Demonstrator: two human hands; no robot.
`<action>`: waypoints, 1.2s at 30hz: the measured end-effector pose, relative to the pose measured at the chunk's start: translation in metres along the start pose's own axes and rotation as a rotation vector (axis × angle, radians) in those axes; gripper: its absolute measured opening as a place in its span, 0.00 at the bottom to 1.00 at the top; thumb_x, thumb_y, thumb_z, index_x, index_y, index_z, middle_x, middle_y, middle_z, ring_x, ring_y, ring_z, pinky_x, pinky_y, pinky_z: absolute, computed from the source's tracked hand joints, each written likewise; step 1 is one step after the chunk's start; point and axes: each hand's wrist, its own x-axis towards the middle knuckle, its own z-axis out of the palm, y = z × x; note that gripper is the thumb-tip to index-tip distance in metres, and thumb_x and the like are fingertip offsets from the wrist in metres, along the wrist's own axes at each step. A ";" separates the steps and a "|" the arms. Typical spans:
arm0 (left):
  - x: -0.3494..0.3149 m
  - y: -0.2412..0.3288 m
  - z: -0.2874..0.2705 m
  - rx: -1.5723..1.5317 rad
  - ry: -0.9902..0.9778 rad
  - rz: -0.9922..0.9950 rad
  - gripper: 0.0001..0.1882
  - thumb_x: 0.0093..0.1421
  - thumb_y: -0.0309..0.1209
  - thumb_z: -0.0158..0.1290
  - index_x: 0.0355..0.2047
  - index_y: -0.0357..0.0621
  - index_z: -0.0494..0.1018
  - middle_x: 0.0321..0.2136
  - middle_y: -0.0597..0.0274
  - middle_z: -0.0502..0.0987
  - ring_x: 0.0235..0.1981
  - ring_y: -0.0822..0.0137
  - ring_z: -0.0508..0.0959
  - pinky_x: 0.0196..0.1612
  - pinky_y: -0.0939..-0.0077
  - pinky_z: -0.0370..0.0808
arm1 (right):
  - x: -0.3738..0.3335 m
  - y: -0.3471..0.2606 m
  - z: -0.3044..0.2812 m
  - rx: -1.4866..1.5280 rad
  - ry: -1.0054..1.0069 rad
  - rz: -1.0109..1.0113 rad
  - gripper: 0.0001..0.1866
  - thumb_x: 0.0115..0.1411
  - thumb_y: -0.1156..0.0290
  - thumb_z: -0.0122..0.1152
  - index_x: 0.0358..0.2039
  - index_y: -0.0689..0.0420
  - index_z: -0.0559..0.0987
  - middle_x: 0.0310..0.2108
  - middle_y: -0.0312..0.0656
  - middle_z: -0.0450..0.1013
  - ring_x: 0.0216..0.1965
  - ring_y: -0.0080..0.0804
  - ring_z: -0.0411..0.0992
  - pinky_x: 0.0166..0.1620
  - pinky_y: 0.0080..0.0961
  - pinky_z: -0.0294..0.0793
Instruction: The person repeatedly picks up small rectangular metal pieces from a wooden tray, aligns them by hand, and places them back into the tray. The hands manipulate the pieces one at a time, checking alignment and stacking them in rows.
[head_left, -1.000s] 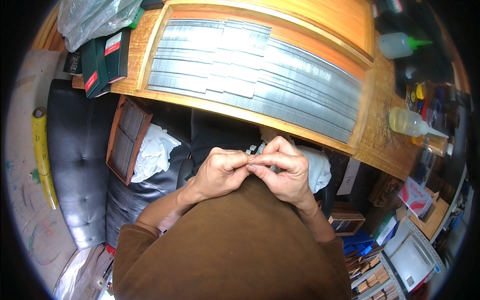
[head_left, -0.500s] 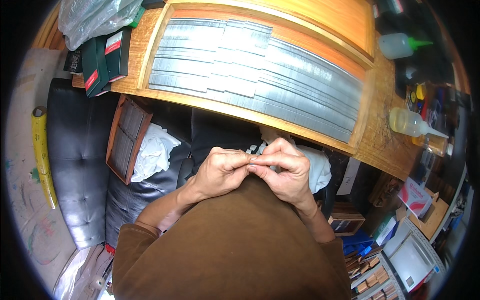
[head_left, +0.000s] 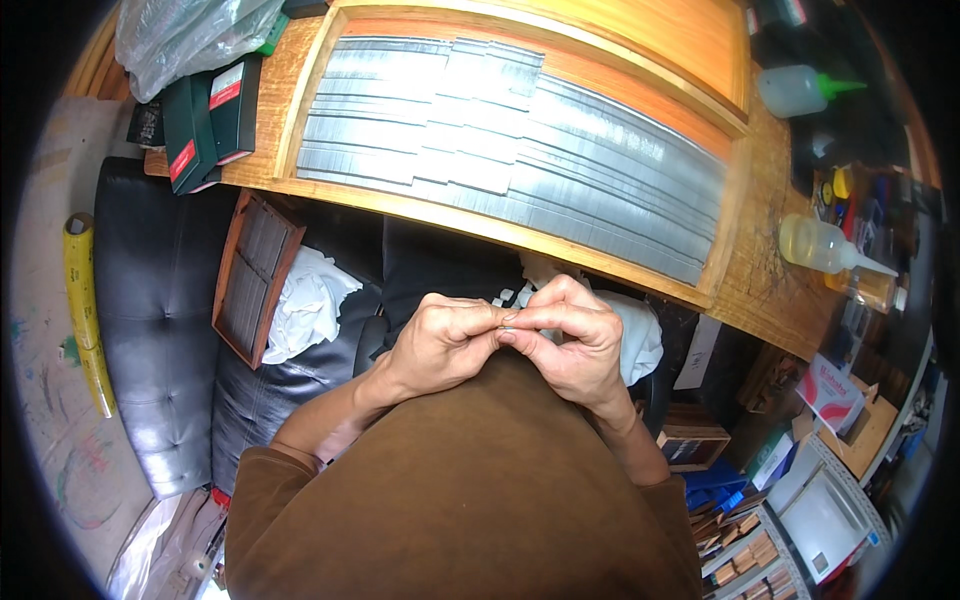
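Observation:
In front of my brown shirt, my left hand (head_left: 448, 338) and my right hand (head_left: 575, 338) meet with thumbs and forefingers pinched together. Something tiny seems to sit between the fingertips, mostly covered by them and too small to name. Just beyond the knuckles lie small white bits (head_left: 503, 297) and a pale cloth (head_left: 635, 335). Past my hands, a shallow wooden tray (head_left: 520, 228) holds rows of thin, dark grey, shiny strips (head_left: 610, 150), some overlapping in the middle.
Dark green boxes (head_left: 190, 135) and a plastic bag (head_left: 190, 40) crowd the table's left end. Squeeze bottles (head_left: 815, 243) stand at the right. A smaller framed tray (head_left: 255, 280) leans on the black seat (head_left: 160, 330) beside white cloth (head_left: 310, 305). Shelving (head_left: 820, 520) is lower right.
Almost nothing differs; my hands stay pinched in the same place, with only a very slight shift at the fingertips.

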 end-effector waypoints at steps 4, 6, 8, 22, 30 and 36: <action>0.000 -0.001 0.000 -0.003 -0.005 -0.002 0.15 0.58 0.15 0.63 0.46 0.34 0.84 0.28 0.46 0.84 0.27 0.54 0.85 0.31 0.68 0.80 | 0.001 -0.001 -0.001 -0.009 -0.004 0.001 0.10 0.53 0.83 0.78 0.36 0.60 0.90 0.31 0.39 0.78 0.34 0.26 0.77 0.36 0.21 0.77; 0.000 -0.001 0.000 -0.004 -0.003 0.004 0.15 0.58 0.15 0.63 0.47 0.34 0.84 0.29 0.46 0.84 0.27 0.54 0.85 0.31 0.68 0.80 | 0.000 -0.001 -0.001 -0.011 -0.001 0.011 0.10 0.53 0.82 0.79 0.36 0.60 0.90 0.31 0.39 0.78 0.34 0.26 0.77 0.36 0.22 0.77; 0.001 0.000 -0.001 0.001 -0.007 0.004 0.15 0.58 0.16 0.63 0.47 0.34 0.84 0.29 0.46 0.84 0.27 0.55 0.85 0.31 0.69 0.80 | 0.000 0.000 -0.001 -0.013 0.002 0.003 0.10 0.53 0.82 0.79 0.36 0.60 0.90 0.31 0.39 0.78 0.34 0.27 0.77 0.37 0.22 0.78; 0.008 0.009 -0.001 -0.008 -0.027 -0.053 0.14 0.61 0.20 0.65 0.48 0.36 0.84 0.32 0.47 0.86 0.31 0.56 0.88 0.34 0.72 0.82 | 0.004 -0.014 -0.003 -0.171 0.009 -0.037 0.08 0.55 0.82 0.77 0.36 0.61 0.88 0.31 0.39 0.76 0.32 0.27 0.75 0.35 0.22 0.74; 0.012 0.012 0.007 -0.039 0.002 -0.042 0.14 0.61 0.21 0.66 0.48 0.34 0.84 0.32 0.48 0.87 0.30 0.59 0.88 0.34 0.72 0.83 | 0.001 -0.018 -0.009 -0.179 0.099 -0.062 0.07 0.55 0.83 0.77 0.35 0.62 0.88 0.30 0.40 0.76 0.32 0.27 0.75 0.34 0.22 0.74; 0.010 0.019 0.005 -0.063 0.164 0.063 0.15 0.61 0.16 0.65 0.49 0.30 0.83 0.41 0.47 0.88 0.38 0.62 0.89 0.44 0.74 0.86 | 0.000 -0.078 -0.075 -0.229 0.246 -0.089 0.06 0.57 0.85 0.73 0.35 0.63 0.87 0.31 0.39 0.77 0.33 0.26 0.75 0.36 0.22 0.74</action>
